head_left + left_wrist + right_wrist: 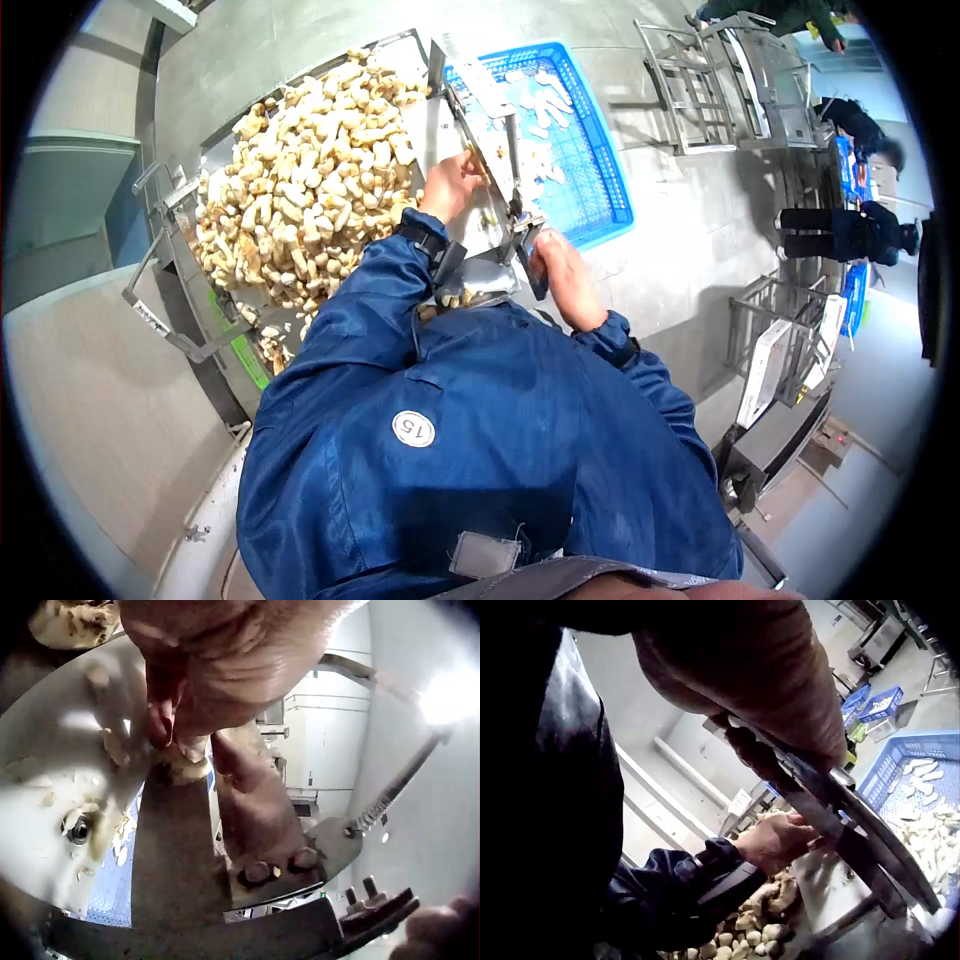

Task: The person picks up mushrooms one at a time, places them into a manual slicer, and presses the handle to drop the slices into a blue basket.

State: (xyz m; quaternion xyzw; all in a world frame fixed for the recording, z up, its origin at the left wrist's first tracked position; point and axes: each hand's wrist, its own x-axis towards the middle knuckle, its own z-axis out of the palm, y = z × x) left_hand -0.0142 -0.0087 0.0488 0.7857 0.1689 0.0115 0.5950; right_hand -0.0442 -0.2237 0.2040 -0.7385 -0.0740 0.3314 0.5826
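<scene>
Against the metal blade (176, 847) of a hinged cutter, my left hand (453, 187) (240, 667) pinches a small pale-brown piece (187, 771); in the head view the fingers hide most of it. My right hand (567, 278) (757, 675) is curled round the cutter's handle, on the side nearer my body. Thin scraps lie on the cutter's white board (37, 750). To the left, a large heap of cream-coloured, mushroom-like pieces (310, 180) covers a metal tray. Behind the blade, a blue basket (604, 150) (881, 761) holds pale slices (548, 100).
Metal frames (690, 90) stand on the grey floor at the right. Two people, one in dark clothes (865, 232), are farther off among blue crates. A metal rail (150, 310) runs left of the heap, near a green strip (248, 358).
</scene>
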